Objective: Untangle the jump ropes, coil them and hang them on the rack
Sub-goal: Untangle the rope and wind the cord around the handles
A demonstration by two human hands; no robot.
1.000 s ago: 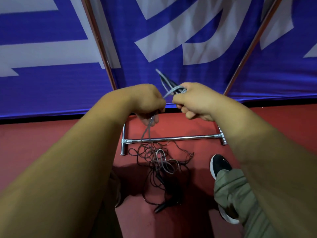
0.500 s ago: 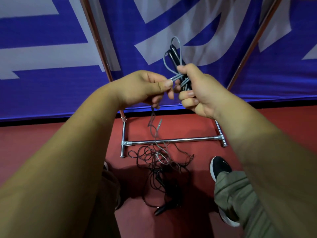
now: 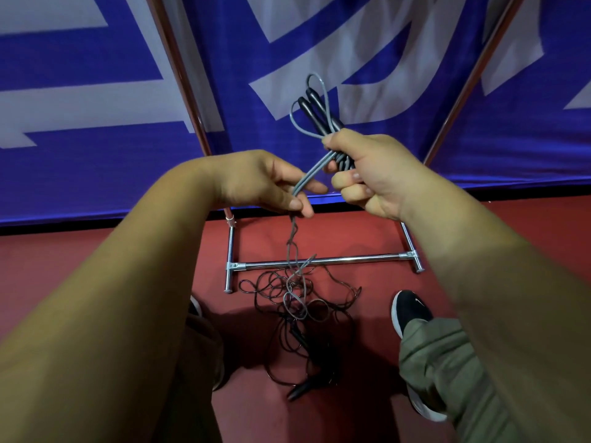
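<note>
Finding: the task is at an early stage.

The right grip [image 3: 374, 174], raised well above the rack crossbar [image 3: 323, 262], is clenched round a small bundle. Two black handles [image 3: 315, 107] and a few short loops of the grey rope [image 3: 311, 169] stand up out of the fist. The left grip [image 3: 265, 183], also above the crossbar and slightly lower than the right, pinches the same rope between thumb and fingers just where it leaves the bundle.

Below the left grip the grey rope drops, twisted with a thinner dark cord. It passes across the crossbar and runs into the tangle [image 3: 297, 302] on the floor [image 3: 96, 266], on the person's side of the crossbar. The tangle mixes grey and black cord. A further black handle [image 3: 299, 391] lies at its edge farthest from the crossbar.

Done, by judgement: only the first loops of one coil are gathered.

Left: most of the grey rope is yet to be drawn free of the tangle. The black cord is neither untangled nor coiled. No rope hangs on the visible part of the rack, whose upper rail is out of view. The number of ropes cannot be told.
</note>
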